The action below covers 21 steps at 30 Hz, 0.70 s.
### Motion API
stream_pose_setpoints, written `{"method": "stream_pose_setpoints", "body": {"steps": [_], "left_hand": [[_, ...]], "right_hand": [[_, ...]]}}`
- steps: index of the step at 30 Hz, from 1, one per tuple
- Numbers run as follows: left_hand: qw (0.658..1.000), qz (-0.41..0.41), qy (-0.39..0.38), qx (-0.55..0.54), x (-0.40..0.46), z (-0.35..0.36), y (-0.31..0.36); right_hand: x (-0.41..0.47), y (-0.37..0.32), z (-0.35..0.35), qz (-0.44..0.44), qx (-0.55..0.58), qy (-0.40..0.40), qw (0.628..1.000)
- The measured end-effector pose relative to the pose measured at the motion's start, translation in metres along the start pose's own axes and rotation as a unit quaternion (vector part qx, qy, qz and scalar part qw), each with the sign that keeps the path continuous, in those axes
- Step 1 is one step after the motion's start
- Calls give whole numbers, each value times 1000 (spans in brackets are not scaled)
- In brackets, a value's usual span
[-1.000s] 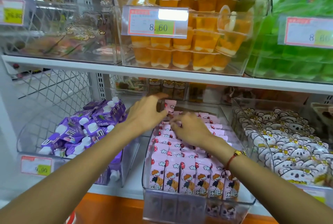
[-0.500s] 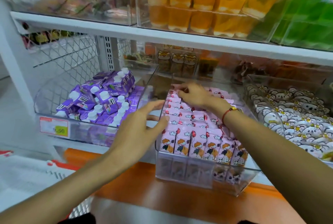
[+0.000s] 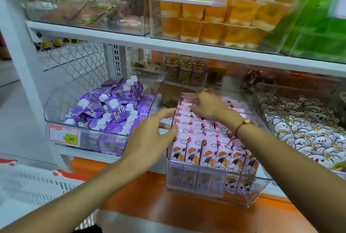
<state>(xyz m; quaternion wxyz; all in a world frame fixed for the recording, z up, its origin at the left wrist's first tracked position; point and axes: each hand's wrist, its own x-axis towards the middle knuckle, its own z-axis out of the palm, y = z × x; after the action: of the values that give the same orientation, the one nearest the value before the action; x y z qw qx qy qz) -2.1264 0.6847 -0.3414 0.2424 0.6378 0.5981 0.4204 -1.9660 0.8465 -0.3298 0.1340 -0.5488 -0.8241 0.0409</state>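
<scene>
The pink packets (image 3: 207, 135) stand in tight rows inside the clear bin (image 3: 215, 186), which sits on the lower shelf with its front poking out over the orange ledge (image 3: 168, 212). The right hand (image 3: 207, 107) lies on the back rows, fingers bent down among the packets; whether it pinches one I cannot tell. It wears a red cord bracelet (image 3: 241, 126). The left hand (image 3: 149, 139) is open, fingers straight and spread against the bin's left wall near the rim.

A second ago both hands were together at the back of the bin. Since then the left hand has drawn forward to the left wall, where it already was half a second ago; the right has stayed at the back.

Just left of the bin lie purple cartons (image 3: 112, 109) heaped in their own tub, with a 9.90 tag (image 3: 64, 136). Right of it are white wrapped sweets (image 3: 309, 129). Above it, over the shelf board (image 3: 187, 49), are orange jelly cups (image 3: 224, 23). The right forearm crosses the bin's right front corner.
</scene>
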Motion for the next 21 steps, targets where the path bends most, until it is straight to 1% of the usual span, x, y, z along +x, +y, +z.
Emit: {"method": "stream_pose_setpoints", "body": {"steps": [2, 4, 6, 7, 8, 10, 12, 14, 15, 17, 19, 21], "left_hand": [[1000, -1, -4, -14, 0, 0, 0], [1000, 2, -6, -25, -2, 1, 0], [999, 4, -9, -32, -2, 2, -1], [999, 5, -11, -32, -2, 2, -2], [999, 8, -11, -30, 0, 2, -3], [1000, 11, -2, -29, 3, 2, -6], [999, 1, 26, -33, 6, -1, -6], [998, -10, 58, -36, 10, -3, -5], [997, -6, 75, -36, 11, -4, -5], [993, 31, 102, -53, 12, -6, 2], [988, 90, 100, -73, 8, -5, 9], [985, 148, 66, -53, 1, 0, 18]], "right_hand": [[-3, -1, 2, 16, 29, 3, 999], [-2, -3, 1, 31, 93, 34, 995], [-1, -7, -2, 54, 195, 66, 977], [-1, -9, -4, 71, 255, 86, 960], [-2, -13, -6, 90, 311, 117, 939], [-9, -19, -12, 130, 408, 202, 881], [-23, -25, -19, 153, 489, 284, 810], [-44, -28, -25, 173, 555, 335, 741], [-55, -28, -29, 188, 575, 341, 720], [-79, -27, -36, 200, 602, 328, 700], [-102, -24, -42, 190, 626, 288, 700], [-121, -21, -47, 185, 635, 238, 712]]}}
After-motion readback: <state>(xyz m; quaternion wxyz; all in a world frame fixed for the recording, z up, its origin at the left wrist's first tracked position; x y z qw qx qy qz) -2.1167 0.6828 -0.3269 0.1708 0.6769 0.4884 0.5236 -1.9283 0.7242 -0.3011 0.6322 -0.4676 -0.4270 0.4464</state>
